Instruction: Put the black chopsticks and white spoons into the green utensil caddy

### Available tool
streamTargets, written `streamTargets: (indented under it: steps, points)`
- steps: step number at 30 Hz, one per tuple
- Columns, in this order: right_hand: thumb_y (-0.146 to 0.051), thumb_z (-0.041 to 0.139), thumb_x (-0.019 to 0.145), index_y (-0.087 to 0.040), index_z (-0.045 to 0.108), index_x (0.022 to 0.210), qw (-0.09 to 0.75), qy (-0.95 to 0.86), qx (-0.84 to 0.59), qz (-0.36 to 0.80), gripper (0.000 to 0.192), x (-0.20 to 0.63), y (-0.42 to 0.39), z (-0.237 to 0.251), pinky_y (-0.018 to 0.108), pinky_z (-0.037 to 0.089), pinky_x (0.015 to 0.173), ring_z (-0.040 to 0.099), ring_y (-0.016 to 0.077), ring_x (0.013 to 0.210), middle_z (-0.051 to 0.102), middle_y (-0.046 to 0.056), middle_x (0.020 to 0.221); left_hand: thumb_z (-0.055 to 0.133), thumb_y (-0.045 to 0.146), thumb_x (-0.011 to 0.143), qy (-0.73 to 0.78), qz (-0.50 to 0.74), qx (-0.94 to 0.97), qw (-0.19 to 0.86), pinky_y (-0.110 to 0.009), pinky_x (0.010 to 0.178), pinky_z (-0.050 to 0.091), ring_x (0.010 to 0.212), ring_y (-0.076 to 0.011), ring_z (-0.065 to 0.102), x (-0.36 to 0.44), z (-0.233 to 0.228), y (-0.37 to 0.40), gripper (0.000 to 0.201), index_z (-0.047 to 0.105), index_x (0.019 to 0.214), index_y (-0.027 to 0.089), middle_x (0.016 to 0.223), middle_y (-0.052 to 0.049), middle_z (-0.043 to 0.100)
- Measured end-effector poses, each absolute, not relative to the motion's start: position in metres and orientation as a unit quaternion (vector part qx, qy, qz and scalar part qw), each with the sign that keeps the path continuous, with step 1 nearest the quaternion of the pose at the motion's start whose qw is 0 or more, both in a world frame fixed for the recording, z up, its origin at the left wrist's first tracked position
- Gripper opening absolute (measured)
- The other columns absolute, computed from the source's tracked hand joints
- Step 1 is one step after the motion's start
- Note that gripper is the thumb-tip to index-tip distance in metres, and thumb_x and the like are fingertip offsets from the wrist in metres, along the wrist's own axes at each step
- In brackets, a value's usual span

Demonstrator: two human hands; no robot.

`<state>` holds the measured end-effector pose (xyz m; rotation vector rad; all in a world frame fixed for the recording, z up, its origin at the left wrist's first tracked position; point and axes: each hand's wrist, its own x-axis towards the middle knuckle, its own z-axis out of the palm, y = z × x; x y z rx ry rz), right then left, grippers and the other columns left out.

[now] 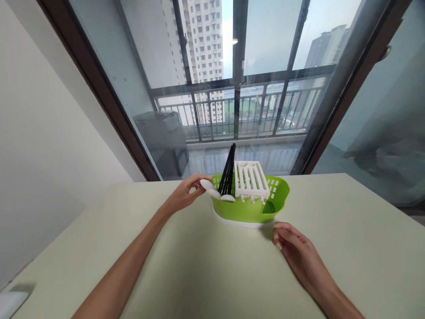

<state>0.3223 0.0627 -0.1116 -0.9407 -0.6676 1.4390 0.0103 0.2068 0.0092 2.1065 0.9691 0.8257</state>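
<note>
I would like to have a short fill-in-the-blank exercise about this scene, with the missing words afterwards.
The basket is bright ____.
The chopsticks leaning in it are ____.
The slotted rack beside them is ____.
The hand nearest the spoons is the person's ____ one.

Missing words: green; black; white; left.

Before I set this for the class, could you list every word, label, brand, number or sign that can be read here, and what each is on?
None: no text can be read anywhere in this view.
Basket, chopsticks, spoons and rack: no lettering shows.
Towers outside: too small to tell whether they bear any signs.
</note>
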Motion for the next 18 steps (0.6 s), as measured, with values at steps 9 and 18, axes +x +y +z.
streamTargets:
  steps: [9, 18]
  points:
    - [-0.048, 0.07, 0.088, -0.024, 0.071, 0.098, 0.563, -0.404, -0.484, 0.536, 0.025, 0.325, 0.057, -0.111, 0.031, 0.045, 0.074, 0.053, 0.0189, 0.079, 0.061, 0.003, 0.082, 0.062, 0.034, 0.089, 0.435, 0.416, 0.705, 0.375, -0.025, 0.073, 0.046, 0.079, -0.0128, 0.055, -0.016, -0.035, 0.186, 0.04, 0.061, 0.125, 0.019, 0.095, -0.002, 0.056]
    - [-0.045, 0.064, 0.09, -0.033, 0.05, 0.142, 0.5, -0.633, -0.573, 0.143, 0.056, 0.333, 0.073, -0.114, 0.049, 0.049, 0.096, 0.062, 0.0229, 0.091, 0.041, 0.012, 0.146, 0.055, 0.03, 0.085, 0.52, 0.36, 0.684, 0.364, -0.025, 0.064, 0.04, 0.069, -0.0135, 0.051, -0.047, -0.082, 0.15, 0.029, 0.068, 0.109, 0.019, 0.085, 0.0, 0.06]
